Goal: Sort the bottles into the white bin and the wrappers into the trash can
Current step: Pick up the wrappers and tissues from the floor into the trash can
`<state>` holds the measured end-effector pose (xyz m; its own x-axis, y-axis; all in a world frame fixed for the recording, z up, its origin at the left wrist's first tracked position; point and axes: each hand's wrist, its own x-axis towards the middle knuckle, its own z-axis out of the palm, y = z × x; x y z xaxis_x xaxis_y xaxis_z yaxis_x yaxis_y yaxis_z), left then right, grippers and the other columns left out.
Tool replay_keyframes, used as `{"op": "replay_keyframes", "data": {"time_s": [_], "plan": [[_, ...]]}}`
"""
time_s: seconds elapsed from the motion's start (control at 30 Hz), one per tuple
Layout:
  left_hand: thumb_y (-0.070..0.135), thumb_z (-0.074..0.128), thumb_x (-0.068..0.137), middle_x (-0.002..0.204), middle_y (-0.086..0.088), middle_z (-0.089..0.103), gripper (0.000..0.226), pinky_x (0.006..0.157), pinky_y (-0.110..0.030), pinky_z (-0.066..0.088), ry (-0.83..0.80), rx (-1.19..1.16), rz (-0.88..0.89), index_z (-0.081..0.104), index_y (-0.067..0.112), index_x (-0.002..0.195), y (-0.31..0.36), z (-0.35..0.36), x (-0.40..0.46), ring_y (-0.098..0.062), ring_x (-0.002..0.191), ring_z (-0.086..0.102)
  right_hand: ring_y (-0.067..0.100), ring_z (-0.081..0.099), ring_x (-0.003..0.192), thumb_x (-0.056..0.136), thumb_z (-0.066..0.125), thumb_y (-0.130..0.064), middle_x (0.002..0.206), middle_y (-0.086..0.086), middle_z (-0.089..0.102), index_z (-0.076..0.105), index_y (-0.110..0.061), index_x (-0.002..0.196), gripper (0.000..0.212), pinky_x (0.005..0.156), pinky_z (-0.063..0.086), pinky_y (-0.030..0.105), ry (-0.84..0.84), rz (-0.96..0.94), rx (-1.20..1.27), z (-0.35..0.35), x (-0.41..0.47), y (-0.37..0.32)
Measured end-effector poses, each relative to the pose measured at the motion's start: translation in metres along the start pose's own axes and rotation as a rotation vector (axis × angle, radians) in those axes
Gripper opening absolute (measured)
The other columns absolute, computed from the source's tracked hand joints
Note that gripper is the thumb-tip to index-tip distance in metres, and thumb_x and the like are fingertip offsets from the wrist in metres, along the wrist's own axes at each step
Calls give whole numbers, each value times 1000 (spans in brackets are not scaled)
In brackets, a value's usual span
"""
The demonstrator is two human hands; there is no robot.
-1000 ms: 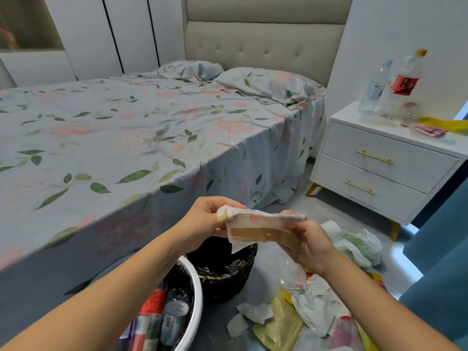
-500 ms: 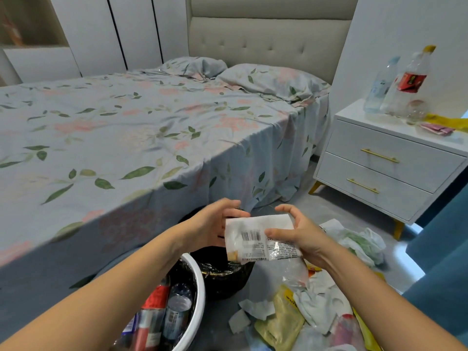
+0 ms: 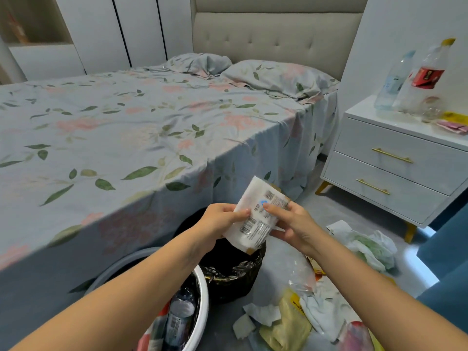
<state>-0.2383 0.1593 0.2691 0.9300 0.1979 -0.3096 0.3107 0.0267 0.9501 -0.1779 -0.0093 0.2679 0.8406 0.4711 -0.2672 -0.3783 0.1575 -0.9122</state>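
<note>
a: where's the wrapper (image 3: 255,217) right now?

b: in both hands, tilted, directly above the trash can (image 3: 231,272) with the black liner. the left hand (image 3: 219,219) pinches its left edge with thumb and fingers, the right hand (image 3: 288,224) grips the right edge, thumb laid across the front.

a: any writing on it?

b: white packaging with a barcode, lines of tiny print and a small blue mark. the text is too blurred to read. a tan strip shows along its edges.

a: and the white bin (image 3: 200,310)?

b: just beside the trash can, low in the view under the left forearm. bottles lie inside, one clear bottle (image 3: 178,317) with a printed label, another with red on it.

a: what else needs sorting?

b: a heap of wrappers on the floor (image 3: 304,323) under the right forearm: a yellow pouch (image 3: 288,325) with dark letters i can't make out, white scraps, clear plastic. on the nightstand (image 3: 395,158) stand a red-labelled bottle (image 3: 428,77) with a yellow cap and a pale blue-capped bottle (image 3: 392,82), with pink and yellow packets (image 3: 453,124) beside them.
</note>
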Motion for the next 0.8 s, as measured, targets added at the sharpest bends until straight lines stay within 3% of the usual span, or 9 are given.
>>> {"op": "replay_keyframes", "data": {"time_s": [0.13, 0.23, 0.3, 0.43, 0.53, 0.6, 0.73, 0.8], "plan": [[15, 68, 85, 86, -14, 75, 19, 59, -26, 58, 39, -104, -43, 72, 0, 97, -17, -1, 25, -20, 67, 72, 21, 73, 78, 83, 69, -13, 90, 6, 75, 64, -8, 105, 23, 61, 58, 34, -3, 23, -129, 2, 25, 26], [17, 70, 84, 88, -15, 76, 21, 66, -30, 59, 79, -83, -103, 72, 0, 97, -48, -8, 51, -23, 74, 73, 24, 73, 79, 86, 66, -11, 91, 10, 75, 64, -4, 104, 20, 61, 59, 35, 42, 28, -172, -2, 51, 55], [18, 70, 84, 87, -13, 76, 20, 67, -30, 58, 103, -32, -164, 73, 2, 96, -70, -19, 75, -23, 76, 73, 23, 73, 77, 88, 64, -12, 88, 10, 75, 65, -4, 100, 15, 60, 59, 32, 58, 76, -196, -3, 73, 76], [14, 68, 85, 66, -1, 71, 11, 55, -20, 51, 119, 265, -332, 68, 5, 80, -106, -55, 128, -11, 56, 66, 22, 73, 75, 89, 62, -27, 85, 9, 73, 67, -11, 89, 17, 65, 60, 34, 211, 87, -276, -18, 115, 94], [21, 67, 86, 90, -9, 68, 21, 74, -28, 51, 49, 625, -474, 69, 1, 95, -129, -73, 152, -21, 81, 66, 24, 70, 69, 92, 58, -21, 84, 12, 70, 64, -10, 90, 13, 65, 60, 38, 343, 26, -193, -51, 128, 88], [17, 67, 87, 102, -19, 66, 32, 79, -33, 49, 22, 601, -514, 65, -8, 106, -144, -76, 165, -32, 98, 64, 23, 67, 63, 92, 56, -15, 81, 12, 67, 63, -5, 92, 12, 59, 60, 33, 399, 20, -172, -76, 126, 91], [13, 66, 88, 95, -16, 63, 28, 74, -31, 47, -5, 563, -537, 61, -7, 108, -163, -63, 179, -26, 93, 59, 24, 63, 65, 94, 52, -11, 86, 15, 64, 61, -3, 96, 12, 53, 59, 25, 422, 47, -220, -108, 117, 119], [20, 65, 89, 114, -17, 63, 39, 86, -32, 47, -44, 640, -610, 58, -6, 117, -173, -56, 186, -28, 107, 61, 25, 63, 67, 94, 51, -12, 89, 16, 64, 60, -2, 101, 15, 53, 58, 24, 434, 69, -243, -119, 117, 133]]}}
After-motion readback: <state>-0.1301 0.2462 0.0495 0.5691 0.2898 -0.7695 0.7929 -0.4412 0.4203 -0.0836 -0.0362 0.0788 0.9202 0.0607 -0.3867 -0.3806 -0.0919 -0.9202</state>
